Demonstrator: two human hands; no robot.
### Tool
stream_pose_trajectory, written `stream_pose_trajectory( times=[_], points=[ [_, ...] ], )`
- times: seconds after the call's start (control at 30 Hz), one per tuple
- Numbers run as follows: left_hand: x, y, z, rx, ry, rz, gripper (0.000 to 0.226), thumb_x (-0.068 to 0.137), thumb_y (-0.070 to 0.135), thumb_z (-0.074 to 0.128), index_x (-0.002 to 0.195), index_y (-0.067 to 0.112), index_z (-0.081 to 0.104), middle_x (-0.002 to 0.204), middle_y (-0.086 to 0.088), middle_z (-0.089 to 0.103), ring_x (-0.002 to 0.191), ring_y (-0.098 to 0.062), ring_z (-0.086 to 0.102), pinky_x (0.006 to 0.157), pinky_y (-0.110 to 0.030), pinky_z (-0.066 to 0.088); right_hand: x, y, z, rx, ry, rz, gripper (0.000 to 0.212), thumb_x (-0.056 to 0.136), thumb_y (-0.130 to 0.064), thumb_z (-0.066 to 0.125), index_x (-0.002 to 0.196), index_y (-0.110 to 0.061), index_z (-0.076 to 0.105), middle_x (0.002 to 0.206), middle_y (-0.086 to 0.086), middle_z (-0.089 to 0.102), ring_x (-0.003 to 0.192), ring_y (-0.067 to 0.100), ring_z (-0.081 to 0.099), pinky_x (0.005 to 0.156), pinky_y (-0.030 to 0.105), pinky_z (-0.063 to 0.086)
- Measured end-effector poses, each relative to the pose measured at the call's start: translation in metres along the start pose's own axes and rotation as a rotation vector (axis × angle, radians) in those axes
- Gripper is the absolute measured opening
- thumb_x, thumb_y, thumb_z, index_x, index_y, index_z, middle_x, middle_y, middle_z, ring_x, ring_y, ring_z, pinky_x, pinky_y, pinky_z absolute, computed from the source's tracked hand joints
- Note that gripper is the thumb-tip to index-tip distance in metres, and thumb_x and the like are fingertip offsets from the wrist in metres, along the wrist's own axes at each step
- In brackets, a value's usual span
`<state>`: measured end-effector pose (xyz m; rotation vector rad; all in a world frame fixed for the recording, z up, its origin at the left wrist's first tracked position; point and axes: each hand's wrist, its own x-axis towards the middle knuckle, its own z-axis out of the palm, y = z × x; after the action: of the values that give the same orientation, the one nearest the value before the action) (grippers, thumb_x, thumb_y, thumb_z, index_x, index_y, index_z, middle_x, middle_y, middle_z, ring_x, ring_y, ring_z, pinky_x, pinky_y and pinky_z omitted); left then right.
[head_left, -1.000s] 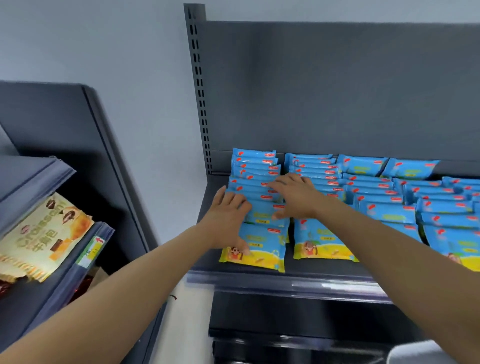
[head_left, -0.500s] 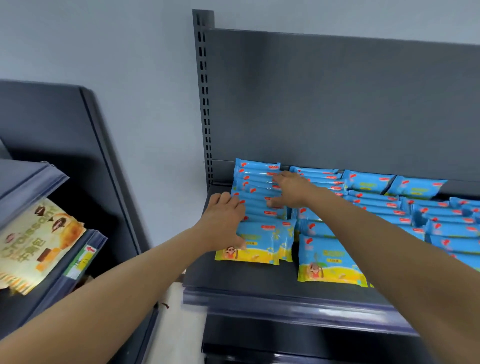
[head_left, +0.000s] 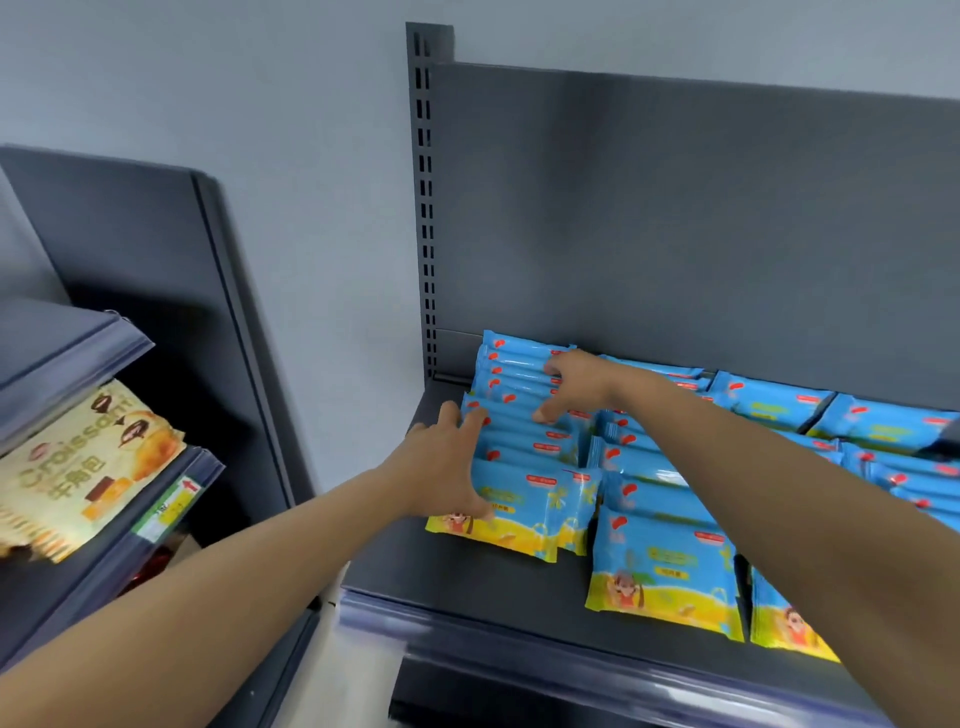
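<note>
Overlapping rows of blue-and-yellow snack packets lie on a dark grey shelf (head_left: 467, 582). The leftmost row (head_left: 514, 410) runs from the back panel to a front packet (head_left: 524, 514). My left hand (head_left: 447, 467) rests with spread fingers on the left side of that row, thumb on the front packet. My right hand (head_left: 576, 384) reaches further back and presses on the row's rear packets with its fingers and thumb. A second row (head_left: 660, 566) lies just to the right, under my right forearm.
More blue packets (head_left: 779, 405) fill the shelf to the right. A slotted upright post (head_left: 423, 208) and grey back panel stand behind. At left, another shelf unit holds a yellow croissant bag (head_left: 78, 467) above a price label (head_left: 174, 501).
My right hand has moved toward the back of the leftmost row. My left hand has stayed at the row's left side. The view has drifted, so the shelf sits lower in frame.
</note>
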<state>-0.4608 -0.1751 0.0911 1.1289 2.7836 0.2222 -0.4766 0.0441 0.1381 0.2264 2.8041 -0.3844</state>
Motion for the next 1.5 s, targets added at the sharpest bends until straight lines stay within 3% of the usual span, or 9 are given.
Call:
stream_pose_trajectory(
  times=[0.1, 0.23, 0.47, 0.63, 0.77, 0.9, 1.03, 1.3, 1.5],
  points=[
    [0.006, 0.002, 0.003, -0.005, 0.156, -0.010, 0.083, 0.065, 0.049, 0.068, 0.129, 0.014, 0.030, 0.117, -0.002, 0.035, 0.097, -0.022, 0.050, 0.089, -0.030, 0.040, 0.005, -0.009, -0.003, 0.005, 0.113, -0.082, 0.037, 0.070, -0.037, 0.079, 0.070, -0.020, 0.046, 0.076, -0.005, 0.042, 0.072, 0.017, 0.044, 0.058, 0.028, 0.036],
    [0.021, -0.004, 0.007, 0.036, 0.296, -0.067, 0.079, 0.068, 0.049, 0.065, 0.130, 0.013, 0.031, 0.121, -0.004, 0.036, 0.104, -0.023, 0.048, 0.091, -0.034, 0.039, 0.008, -0.014, -0.008, 0.042, 0.156, -0.140, 0.052, 0.079, -0.034, 0.073, 0.124, -0.014, 0.056, 0.124, 0.006, 0.046, 0.112, 0.023, 0.051, 0.096, 0.035, 0.045],
    [0.031, -0.019, 0.005, -0.402, 0.200, -0.106, 0.111, 0.056, 0.039, 0.083, 0.141, 0.019, 0.015, 0.145, 0.004, 0.008, 0.127, -0.022, 0.035, 0.102, -0.039, 0.042, -0.008, -0.008, -0.014, 0.145, 0.202, -0.023, 0.050, 0.088, -0.027, 0.063, 0.131, -0.008, 0.047, 0.133, 0.013, 0.039, 0.118, 0.026, 0.046, 0.089, 0.026, 0.038],
    [0.031, -0.016, 0.006, -0.598, 0.206, -0.079, 0.121, 0.060, 0.025, 0.086, 0.146, 0.024, 0.000, 0.148, 0.009, 0.006, 0.130, -0.014, 0.032, 0.104, -0.034, 0.041, -0.023, -0.011, -0.023, 0.188, 0.083, 0.226, 0.031, 0.093, -0.036, 0.054, 0.092, -0.005, 0.050, 0.075, 0.006, 0.054, 0.071, 0.022, 0.063, 0.053, 0.026, 0.045],
    [0.036, -0.011, 0.011, -0.547, 0.191, -0.117, 0.128, 0.058, 0.033, 0.086, 0.146, 0.027, -0.006, 0.150, 0.009, -0.002, 0.135, -0.020, 0.028, 0.107, -0.040, 0.039, -0.026, -0.018, -0.010, 0.356, -0.108, 0.298, 0.053, 0.093, -0.041, 0.053, 0.128, -0.002, 0.043, 0.119, 0.015, 0.056, 0.097, 0.032, 0.064, 0.073, 0.036, 0.058],
    [0.037, 0.000, 0.014, -0.538, 0.182, -0.092, 0.129, 0.061, 0.032, 0.085, 0.147, 0.024, -0.011, 0.152, 0.005, -0.007, 0.138, -0.019, 0.021, 0.112, -0.033, 0.030, -0.017, -0.028, 0.001, 0.407, -0.032, 0.276, 0.041, 0.095, -0.034, 0.049, 0.124, -0.006, 0.047, 0.116, 0.011, 0.056, 0.101, 0.029, 0.061, 0.085, 0.038, 0.055],
    [0.035, -0.005, 0.014, -0.498, 0.191, -0.082, 0.124, 0.061, 0.039, 0.083, 0.147, 0.019, -0.004, 0.148, 0.010, -0.001, 0.136, -0.017, 0.025, 0.109, -0.036, 0.037, -0.027, -0.018, -0.014, 0.274, -0.129, 0.273, 0.063, 0.083, -0.047, 0.065, 0.131, -0.011, 0.046, 0.127, 0.010, 0.055, 0.093, 0.025, 0.067, 0.085, 0.037, 0.057],
    [0.034, 0.002, 0.013, -0.540, 0.200, -0.113, 0.123, 0.064, 0.032, 0.083, 0.147, 0.016, -0.006, 0.150, 0.003, -0.004, 0.135, -0.017, 0.025, 0.107, -0.028, 0.033, -0.031, -0.013, -0.005, -0.049, -0.259, 0.260, 0.105, 0.083, 0.001, 0.065, 0.150, -0.023, -0.012, 0.133, 0.019, 0.052, 0.098, 0.027, 0.068, 0.092, 0.042, 0.053],
    [0.027, 0.002, 0.011, -0.664, 0.183, -0.112, 0.127, 0.064, 0.022, 0.085, 0.147, 0.027, -0.011, 0.149, 0.001, 0.010, 0.129, -0.013, 0.032, 0.103, -0.028, 0.036, -0.024, -0.018, -0.001, 0.311, -0.183, 0.301, 0.063, 0.087, 0.003, 0.057, 0.143, -0.008, 0.031, 0.128, 0.009, 0.057, 0.104, 0.025, 0.063, 0.086, 0.034, 0.055]
  ],
)
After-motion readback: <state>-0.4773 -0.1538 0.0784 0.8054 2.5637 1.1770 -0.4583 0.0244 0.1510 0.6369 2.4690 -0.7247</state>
